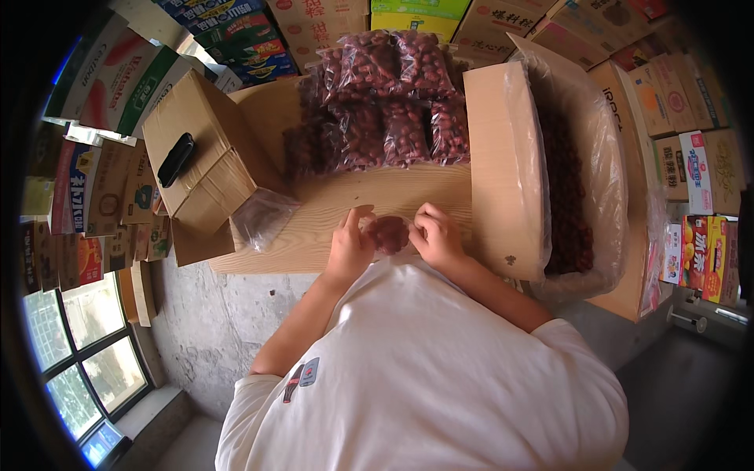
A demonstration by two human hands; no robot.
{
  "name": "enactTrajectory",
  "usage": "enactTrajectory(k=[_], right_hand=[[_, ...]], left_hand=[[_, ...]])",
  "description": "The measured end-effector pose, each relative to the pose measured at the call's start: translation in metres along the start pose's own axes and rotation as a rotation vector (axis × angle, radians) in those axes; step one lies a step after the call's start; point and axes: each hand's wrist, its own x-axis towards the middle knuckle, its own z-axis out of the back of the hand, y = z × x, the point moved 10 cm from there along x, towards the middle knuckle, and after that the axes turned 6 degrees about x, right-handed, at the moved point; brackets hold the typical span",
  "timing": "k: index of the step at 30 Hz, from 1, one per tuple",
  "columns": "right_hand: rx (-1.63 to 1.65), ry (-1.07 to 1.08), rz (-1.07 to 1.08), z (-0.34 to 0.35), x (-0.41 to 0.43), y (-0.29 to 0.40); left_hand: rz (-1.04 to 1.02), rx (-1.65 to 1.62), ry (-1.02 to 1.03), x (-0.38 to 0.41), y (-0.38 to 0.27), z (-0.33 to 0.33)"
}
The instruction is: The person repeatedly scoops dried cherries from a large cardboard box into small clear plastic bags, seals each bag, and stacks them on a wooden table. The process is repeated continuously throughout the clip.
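A clear plastic bag of dark red dried fruit, probably jujubes (389, 234), is close to my body at the table's front edge. My left hand (351, 244) grips its left side, the index finger stretched over the top. On the other side, the thumb and fingers of my right hand (437, 235) pinch the bag's edge. The lower part of the bag is hidden by my shirt. Beyond my hands, several filled bags of the same fruit (406, 129) are stacked on the wood-grain table (389, 188).
On the right stands an open cardboard carton (506, 176) with a plastic liner and loose dried fruit (568, 206). At left, a cardboard box (206, 153) bears a black object (176, 160); clear plastic bags (262, 221) hang from its side. Stacked product cartons (318, 29) surround the table.
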Motion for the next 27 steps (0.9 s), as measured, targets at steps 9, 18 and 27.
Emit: enactTrajectory(k=[9, 18, 27], right_hand=[[0.091, 0.057, -0.111, -0.006, -0.009, -0.01], [-0.042, 0.007, -0.148, -0.01, -0.008, -0.041], [-0.013, 0.047, -0.217, -0.012, -0.004, -0.047]], left_hand=[[0.02, 0.046, -0.003, 0.0, 0.008, 0.0], [0.025, 0.015, 0.005, -0.013, 0.028, -0.016], [-0.378, 0.38, 0.081, -0.017, -0.034, -0.013]])
